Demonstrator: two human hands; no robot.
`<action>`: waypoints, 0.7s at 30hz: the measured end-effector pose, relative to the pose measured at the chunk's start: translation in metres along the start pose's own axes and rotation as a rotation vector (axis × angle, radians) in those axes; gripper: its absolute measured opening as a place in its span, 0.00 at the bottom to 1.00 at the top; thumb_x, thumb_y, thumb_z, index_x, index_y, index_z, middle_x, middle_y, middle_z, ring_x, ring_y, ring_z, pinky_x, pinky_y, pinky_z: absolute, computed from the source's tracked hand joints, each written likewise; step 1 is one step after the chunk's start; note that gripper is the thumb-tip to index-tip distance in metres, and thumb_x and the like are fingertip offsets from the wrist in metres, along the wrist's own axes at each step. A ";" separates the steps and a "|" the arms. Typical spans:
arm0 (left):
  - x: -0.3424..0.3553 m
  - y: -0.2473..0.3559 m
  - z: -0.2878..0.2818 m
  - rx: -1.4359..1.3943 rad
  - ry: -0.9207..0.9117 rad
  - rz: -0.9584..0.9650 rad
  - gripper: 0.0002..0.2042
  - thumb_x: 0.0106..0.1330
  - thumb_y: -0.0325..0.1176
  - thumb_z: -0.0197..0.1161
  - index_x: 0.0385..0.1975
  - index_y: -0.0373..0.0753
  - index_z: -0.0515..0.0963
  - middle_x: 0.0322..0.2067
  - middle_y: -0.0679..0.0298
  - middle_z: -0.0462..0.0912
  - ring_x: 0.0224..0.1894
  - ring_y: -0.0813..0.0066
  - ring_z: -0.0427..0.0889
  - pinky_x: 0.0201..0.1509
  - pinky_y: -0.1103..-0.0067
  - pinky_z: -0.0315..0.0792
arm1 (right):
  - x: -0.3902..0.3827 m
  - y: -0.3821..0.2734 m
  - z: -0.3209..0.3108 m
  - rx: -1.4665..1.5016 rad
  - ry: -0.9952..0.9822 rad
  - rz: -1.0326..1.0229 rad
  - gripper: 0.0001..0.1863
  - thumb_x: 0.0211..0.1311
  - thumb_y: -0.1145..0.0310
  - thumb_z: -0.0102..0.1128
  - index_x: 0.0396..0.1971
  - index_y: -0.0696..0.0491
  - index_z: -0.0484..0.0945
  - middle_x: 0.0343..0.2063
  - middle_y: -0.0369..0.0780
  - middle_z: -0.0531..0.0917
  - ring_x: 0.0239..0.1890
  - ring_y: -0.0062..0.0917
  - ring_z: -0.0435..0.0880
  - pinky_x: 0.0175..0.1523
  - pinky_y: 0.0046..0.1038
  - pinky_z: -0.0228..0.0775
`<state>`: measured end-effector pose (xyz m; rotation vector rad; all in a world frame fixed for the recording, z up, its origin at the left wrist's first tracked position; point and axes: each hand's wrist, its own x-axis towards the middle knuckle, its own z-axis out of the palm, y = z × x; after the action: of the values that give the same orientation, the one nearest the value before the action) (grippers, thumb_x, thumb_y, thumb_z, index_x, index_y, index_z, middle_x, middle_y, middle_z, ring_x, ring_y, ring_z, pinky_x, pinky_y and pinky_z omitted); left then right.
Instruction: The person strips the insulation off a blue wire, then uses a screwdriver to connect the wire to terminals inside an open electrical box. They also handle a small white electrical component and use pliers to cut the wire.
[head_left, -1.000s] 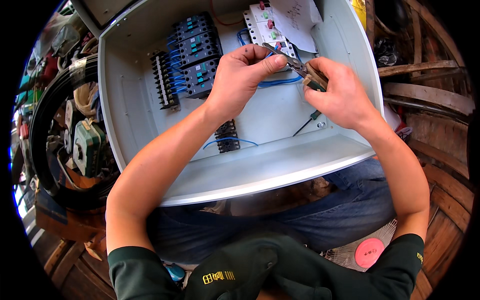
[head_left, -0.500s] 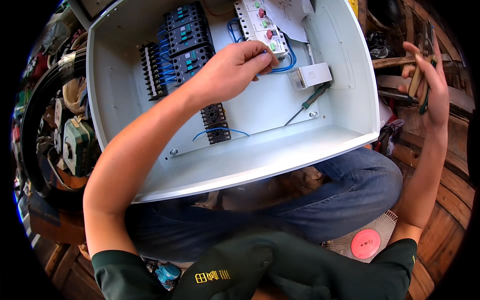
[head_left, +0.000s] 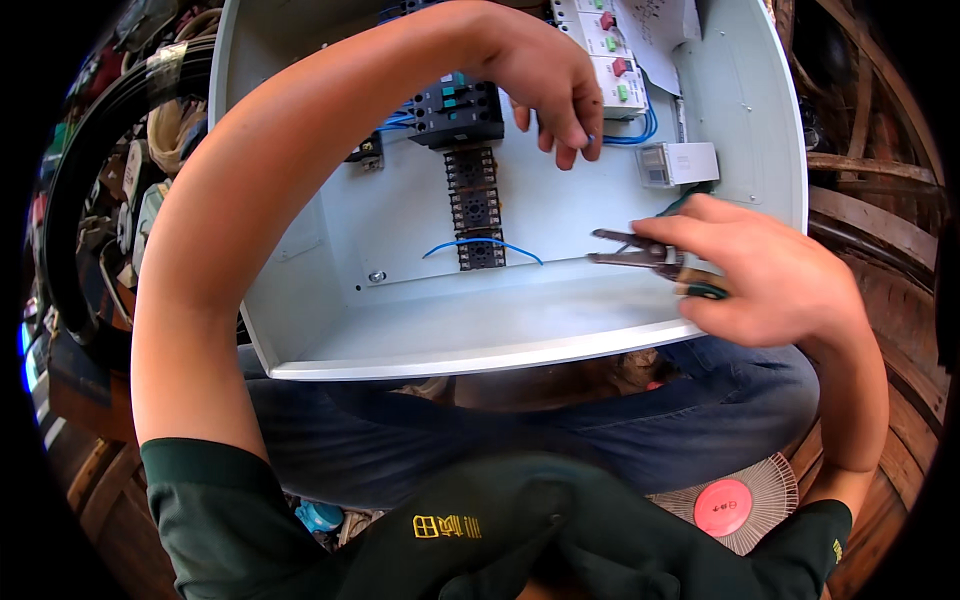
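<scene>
My left hand reaches over from the left, its fingers bent into a pinch on a blue wire that loops from the white breakers. Most of the pinched end is hidden by the fingers. Lower right, my right hand grips a pair of wire strippers, dark, with their jaws apart and pointing left. They hover over the floor of a light-grey metal enclosure. A short loose blue wire lies across the black relay sockets. Black contactors are partly behind my left arm.
A small clear-and-white box sits at the enclosure's right, with a screwdriver partly hidden below it. A paper sheet lies at the upper right. A black cable coil stands left; a fan with a pink centre lies lower right.
My right hand has swung in from the far right with the wire strippers, now over the enclosure with jaws apart. My left hand shows further right, and the view has shifted over the enclosure.
</scene>
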<state>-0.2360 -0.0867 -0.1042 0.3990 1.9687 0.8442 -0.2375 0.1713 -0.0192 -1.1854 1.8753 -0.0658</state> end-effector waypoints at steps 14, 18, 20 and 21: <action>0.042 -0.020 0.004 0.115 -0.270 0.050 0.12 0.68 0.30 0.63 0.49 0.40 0.85 0.38 0.63 0.90 0.37 0.76 0.88 0.42 0.77 0.78 | 0.089 0.024 0.067 -0.030 0.038 -0.189 0.27 0.58 0.71 0.65 0.60 0.55 0.74 0.45 0.50 0.77 0.51 0.44 0.79 0.57 0.40 0.74; 0.037 -0.010 -0.006 -0.140 -0.301 -0.036 0.10 0.62 0.30 0.65 0.41 0.34 0.85 0.37 0.55 0.89 0.39 0.65 0.88 0.43 0.70 0.79 | 0.065 0.047 0.051 -0.455 -0.054 0.126 0.16 0.55 0.76 0.63 0.46 0.60 0.78 0.38 0.46 0.83 0.38 0.40 0.87 0.44 0.37 0.81; 0.038 -0.013 -0.005 -0.105 -0.288 -0.028 0.11 0.66 0.31 0.65 0.44 0.36 0.85 0.39 0.59 0.89 0.40 0.69 0.88 0.43 0.73 0.79 | 0.055 0.064 0.057 -0.678 -0.158 0.181 0.14 0.54 0.75 0.64 0.43 0.59 0.80 0.34 0.43 0.86 0.34 0.36 0.89 0.39 0.36 0.81; 0.039 -0.017 -0.003 -0.053 -0.286 -0.005 0.11 0.70 0.32 0.63 0.49 0.38 0.84 0.41 0.64 0.89 0.42 0.75 0.88 0.44 0.77 0.78 | 0.054 0.069 0.063 -0.793 -0.206 0.206 0.13 0.54 0.75 0.65 0.41 0.59 0.81 0.32 0.42 0.87 0.33 0.34 0.89 0.37 0.36 0.82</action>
<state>-0.2583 -0.0775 -0.1400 0.4569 1.6796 0.7873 -0.2500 0.1923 -0.1241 -1.4184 1.8683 0.9536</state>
